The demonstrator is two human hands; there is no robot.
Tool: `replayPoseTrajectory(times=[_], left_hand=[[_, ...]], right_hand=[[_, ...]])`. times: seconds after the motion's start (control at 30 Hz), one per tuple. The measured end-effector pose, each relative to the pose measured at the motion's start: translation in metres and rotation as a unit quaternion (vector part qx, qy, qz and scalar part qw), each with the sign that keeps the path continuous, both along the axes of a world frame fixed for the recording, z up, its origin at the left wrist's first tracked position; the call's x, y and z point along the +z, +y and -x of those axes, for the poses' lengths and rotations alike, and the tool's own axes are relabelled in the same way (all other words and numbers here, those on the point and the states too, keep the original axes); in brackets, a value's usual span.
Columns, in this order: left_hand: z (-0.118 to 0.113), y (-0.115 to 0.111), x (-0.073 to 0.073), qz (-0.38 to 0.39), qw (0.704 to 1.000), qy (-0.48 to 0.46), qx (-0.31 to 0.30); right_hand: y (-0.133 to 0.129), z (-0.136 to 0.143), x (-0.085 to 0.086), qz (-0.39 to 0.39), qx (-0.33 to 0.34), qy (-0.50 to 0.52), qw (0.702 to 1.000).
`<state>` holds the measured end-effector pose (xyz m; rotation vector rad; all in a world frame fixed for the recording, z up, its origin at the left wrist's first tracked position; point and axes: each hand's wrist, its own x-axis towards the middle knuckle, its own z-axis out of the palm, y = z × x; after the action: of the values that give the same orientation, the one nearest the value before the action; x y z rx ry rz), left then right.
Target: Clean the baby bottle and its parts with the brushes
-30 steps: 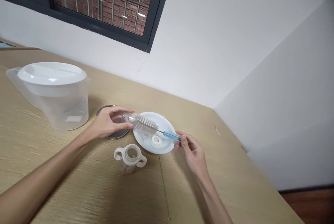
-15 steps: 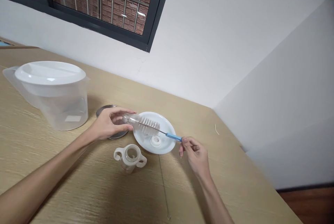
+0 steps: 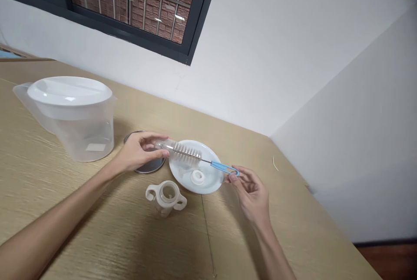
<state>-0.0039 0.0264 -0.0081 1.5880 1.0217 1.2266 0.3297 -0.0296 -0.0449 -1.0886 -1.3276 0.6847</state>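
My left hand [image 3: 141, 151] grips a small clear plastic cap [image 3: 165, 145] between thumb and fingers. Bristles of a bottle brush [image 3: 187, 154] meet the cap's mouth; how far they reach inside is hard to see. My right hand [image 3: 250, 188] pinches the end of the brush's blue loop handle. Both are above a white plate [image 3: 211, 184], on which lie a white ring [image 3: 197, 177] and a clear piece I cannot make out. Nearer to me stands a small bottle [image 3: 167, 197] with two white handles and an uncovered mouth.
A translucent pitcher [image 3: 74, 119] with a white lid stands at left. Partly behind my left hand lies a round metal-rimmed lid or dish [image 3: 151, 167]. A thin wire brush [image 3: 208, 236] extends from the plate toward me. A pale string [image 3: 275, 163] lies on the table's right side.
The brush has turned, so its blue handle now shows as an open loop. My right hand has shifted slightly right and rolled. The view has moved a little.
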Motion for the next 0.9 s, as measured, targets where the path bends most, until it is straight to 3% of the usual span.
replayPoseTrajectory(times=[0.2,0.43,0.57,0.77,0.9], left_hand=[[-0.002,0.003,-0.01,-0.038,0.998,-0.019,-0.052],[-0.001,-0.003,0.001,-0.044,0.998,-0.006,-0.049],[0.001,-0.004,0.004,-0.03,0.999,-0.011,-0.022],[0.004,0.002,-0.001,-0.021,0.996,0.069,0.05],[0.004,0.004,-0.006,-0.02,0.999,0.032,0.023]], right_hand=[[-0.004,0.006,0.003,0.058,-0.004,-0.014,0.998],[-0.004,0.004,0.003,0.126,0.038,-0.063,0.989],[-0.005,0.006,0.005,0.091,0.051,-0.087,0.991],[-0.003,0.01,0.008,0.031,0.033,-0.004,0.999],[0.0,0.006,0.004,0.064,0.037,-0.012,0.997]])
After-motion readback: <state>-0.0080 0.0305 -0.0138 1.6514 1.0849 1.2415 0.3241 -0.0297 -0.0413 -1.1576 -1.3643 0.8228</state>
